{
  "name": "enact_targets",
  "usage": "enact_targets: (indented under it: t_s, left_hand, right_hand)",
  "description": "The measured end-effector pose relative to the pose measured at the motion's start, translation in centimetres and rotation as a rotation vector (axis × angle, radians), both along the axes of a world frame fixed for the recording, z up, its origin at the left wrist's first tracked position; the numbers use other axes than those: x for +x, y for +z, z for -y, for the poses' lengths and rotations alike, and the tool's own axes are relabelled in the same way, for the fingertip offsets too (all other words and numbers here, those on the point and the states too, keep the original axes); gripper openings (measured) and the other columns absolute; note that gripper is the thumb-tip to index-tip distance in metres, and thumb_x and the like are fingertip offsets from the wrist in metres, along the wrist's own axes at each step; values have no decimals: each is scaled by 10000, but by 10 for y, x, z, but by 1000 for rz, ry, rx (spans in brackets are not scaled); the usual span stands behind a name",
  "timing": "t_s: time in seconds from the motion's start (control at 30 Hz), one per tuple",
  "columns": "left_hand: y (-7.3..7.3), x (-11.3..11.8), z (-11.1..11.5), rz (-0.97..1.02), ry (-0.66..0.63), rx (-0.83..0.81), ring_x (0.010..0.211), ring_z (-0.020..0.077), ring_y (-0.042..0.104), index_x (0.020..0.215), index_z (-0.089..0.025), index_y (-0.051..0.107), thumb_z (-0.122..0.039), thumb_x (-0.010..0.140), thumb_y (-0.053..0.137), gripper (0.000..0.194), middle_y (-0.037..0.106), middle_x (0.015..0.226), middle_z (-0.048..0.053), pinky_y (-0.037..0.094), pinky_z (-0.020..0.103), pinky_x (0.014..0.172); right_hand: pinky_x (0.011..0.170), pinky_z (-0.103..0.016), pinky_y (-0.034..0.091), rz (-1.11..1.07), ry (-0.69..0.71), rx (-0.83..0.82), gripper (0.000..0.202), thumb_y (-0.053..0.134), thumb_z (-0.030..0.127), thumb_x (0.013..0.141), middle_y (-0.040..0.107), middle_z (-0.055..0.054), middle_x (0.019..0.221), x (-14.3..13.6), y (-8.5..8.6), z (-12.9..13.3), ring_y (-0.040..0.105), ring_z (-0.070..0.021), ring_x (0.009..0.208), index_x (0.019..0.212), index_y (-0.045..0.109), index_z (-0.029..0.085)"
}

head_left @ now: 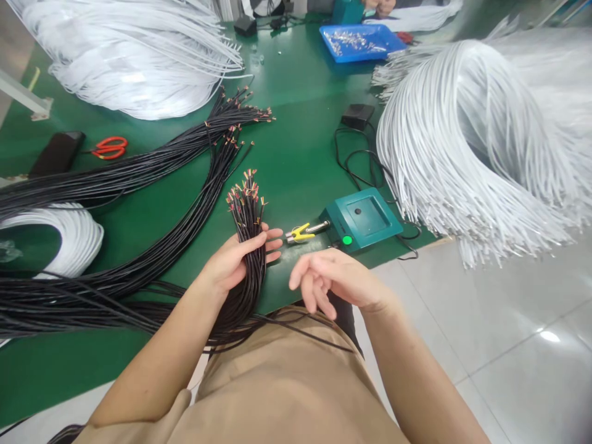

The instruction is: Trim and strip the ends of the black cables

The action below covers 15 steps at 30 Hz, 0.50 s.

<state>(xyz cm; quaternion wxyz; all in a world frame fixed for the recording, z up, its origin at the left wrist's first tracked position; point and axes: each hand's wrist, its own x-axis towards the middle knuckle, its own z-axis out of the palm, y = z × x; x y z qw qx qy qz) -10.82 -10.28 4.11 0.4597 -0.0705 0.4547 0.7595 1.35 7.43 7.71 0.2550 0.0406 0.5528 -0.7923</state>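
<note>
A bundle of black cables [254,262] stood in the left hand [238,256] near the front edge of the desk [300,102], its stripped ends, with red, yellow and pale wires showing, pointing up and away from the person. The left grip was closed around it, thumb across the near side and fingertips reaching out past the far side. Below the hand the cables bent down toward the person's lap.

The right hand [328,277] hung apart from the bundle, its grip loose, fingers half bent and spread. Just beyond it sat a teal device [377,216] with a green button and a yellow clip [301,233] at its side.

More black cables [157,253] ran across the left of the desk, beside a white coil [83,237] and red-handled scissors [110,148]. Farther out lay a left white cable pile [139,74], a blue tray [356,58] of small shiny pieces, and a right white cable heap [425,135].
</note>
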Motion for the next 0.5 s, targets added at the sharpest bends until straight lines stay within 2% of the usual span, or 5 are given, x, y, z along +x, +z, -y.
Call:
enact_targets:
  t_s: [0.03, 0.13, 0.23, 0.37, 0.5]
  left_hand:
    - [-1, -1, 1, 14, -12, 17, 906, 199, 706, 932, -173, 647, -142, 773, 698, 170, 740, 1021, 73, 577, 385, 823]
    - [-3, -1, 3, 25, -40, 43, 1048, 227, 671, 953, -169, 659, -152, 814, 658, 140, 724, 1096, 90, 562, 385, 866]
    - [-5, 0, 5, 7, -54, 58, 1120, 227, 639, 951, -151, 675, -151, 814, 656, 138, 713, 1135, 105, 527, 349, 937]
    - [-4, 0, 3, -65, -46, 5, 1107, 231, 644, 1001, -143, 673, -153, 796, 676, 205, 708, 1142, 110, 525, 340, 940]
    - [-4, 0, 1, -122, 12, -124, 882, 170, 699, 1027, -162, 647, -141, 758, 710, 277, 721, 1089, 96, 575, 260, 723]
  right_hand:
    - [349, -182, 349, 15, -24, 100, 438, 478, 553, 867, 648, -7, 614, -1, -3, 4, 511, -77, 358, 861, 643, 148]
    - [404, -177, 393, -10, -214, 427, 248, 538, 403, 860, 621, 24, 631, -11, -15, 29, 515, -64, 397, 849, 632, 173]
    - [437, -181, 397, -51, -334, 623, 179, 547, 338, 853, 617, 27, 601, -21, -27, 52, 506, -63, 403, 831, 641, 187]
    - [434, -185, 408, -16, -412, 640, 176, 572, 324, 819, 621, 21, 579, -24, -34, 60, 513, -70, 398, 717, 606, 184]
    - [399, -182, 421, 53, -473, 536, 129, 545, 267, 788, 637, 19, 604, -17, -35, 57, 532, -79, 400, 690, 567, 187]
